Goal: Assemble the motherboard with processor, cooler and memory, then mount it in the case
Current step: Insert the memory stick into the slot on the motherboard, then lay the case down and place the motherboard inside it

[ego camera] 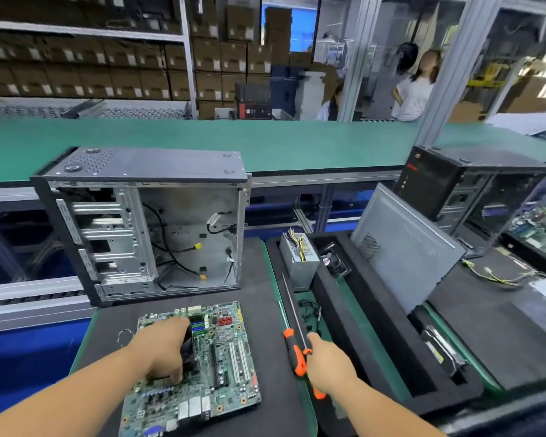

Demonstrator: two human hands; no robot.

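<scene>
Motherboard lies flat on the desk, just before the open case. Left hand grips its cooler; right hand grasps an orange screwdriver beside the board — a slip risks gouging the board.

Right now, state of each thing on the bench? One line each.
case: upright, side open, no board inside
motherboard: flat on the mat, outside the case
cooler: on the board, under the left hand
left hand: gripping the cooler
right hand: on a screwdriver, grip unclear
screwdrivers: two, lying beside the board
side panel: off, leaning tilted
</scene>
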